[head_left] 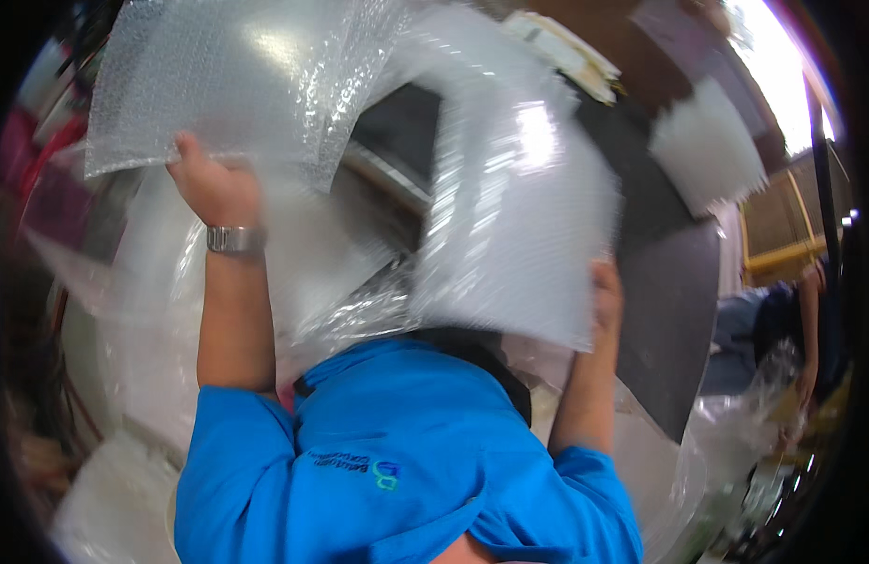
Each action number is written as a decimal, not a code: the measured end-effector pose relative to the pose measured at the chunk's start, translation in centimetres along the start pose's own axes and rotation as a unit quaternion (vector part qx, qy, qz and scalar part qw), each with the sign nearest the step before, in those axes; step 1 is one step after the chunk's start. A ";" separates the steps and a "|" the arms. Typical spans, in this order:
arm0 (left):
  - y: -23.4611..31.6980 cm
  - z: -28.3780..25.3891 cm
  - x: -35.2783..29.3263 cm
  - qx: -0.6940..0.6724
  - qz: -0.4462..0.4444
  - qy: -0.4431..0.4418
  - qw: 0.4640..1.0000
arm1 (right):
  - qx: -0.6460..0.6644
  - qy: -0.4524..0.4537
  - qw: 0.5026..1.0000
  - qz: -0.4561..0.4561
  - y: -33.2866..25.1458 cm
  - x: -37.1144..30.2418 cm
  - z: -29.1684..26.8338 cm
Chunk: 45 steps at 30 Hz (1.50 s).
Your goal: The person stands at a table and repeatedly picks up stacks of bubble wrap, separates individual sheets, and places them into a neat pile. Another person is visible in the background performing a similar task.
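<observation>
My left hand, with a metal watch at the wrist, grips the near edge of a clear bubble wrap sheet at the upper left. Its thumb shows at the edge, while the other fingers are mostly hidden. Farther right, a second bubble wrap sheet slants down toward me, smeared by motion. The fingers of my right hand are closed on its lower right edge. Between the two sheets a dark surface shows through. More clear plastic wrap lies crumpled close to my body.
A stack of bubble wrap pieces lies on the dark tabletop at the right. Beyond my sheets is a white and yellowish bundle. Another person's arm is at the far right, near loose clear plastic.
</observation>
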State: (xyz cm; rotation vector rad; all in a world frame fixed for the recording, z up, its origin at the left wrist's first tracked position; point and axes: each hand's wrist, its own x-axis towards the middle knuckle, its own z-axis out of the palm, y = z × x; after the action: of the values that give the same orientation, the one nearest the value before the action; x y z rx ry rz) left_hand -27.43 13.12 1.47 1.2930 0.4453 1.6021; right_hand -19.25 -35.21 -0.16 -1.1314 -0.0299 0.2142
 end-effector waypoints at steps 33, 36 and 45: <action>-0.9 -13.0 -6.9 0.488 0.178 -0.196 0.832 | 0.001 0.173 0.982 -0.081 -2.0 5.1 -2.2; 4.4 -9.9 -12.2 0.244 -0.102 -0.619 0.740 | -0.025 0.164 0.984 -0.072 -2.8 2.9 -3.6; 3.2 -7.9 -17.0 0.211 -0.201 -0.847 0.445 | -0.127 0.224 0.965 -0.052 -9.7 -19.7 -16.4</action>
State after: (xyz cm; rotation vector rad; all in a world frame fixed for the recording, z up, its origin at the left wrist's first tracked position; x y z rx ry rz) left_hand -36.90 -0.51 -7.80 2.1923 -0.2287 -0.7485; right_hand -34.90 -57.49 3.23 -1.4097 0.2907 -0.1479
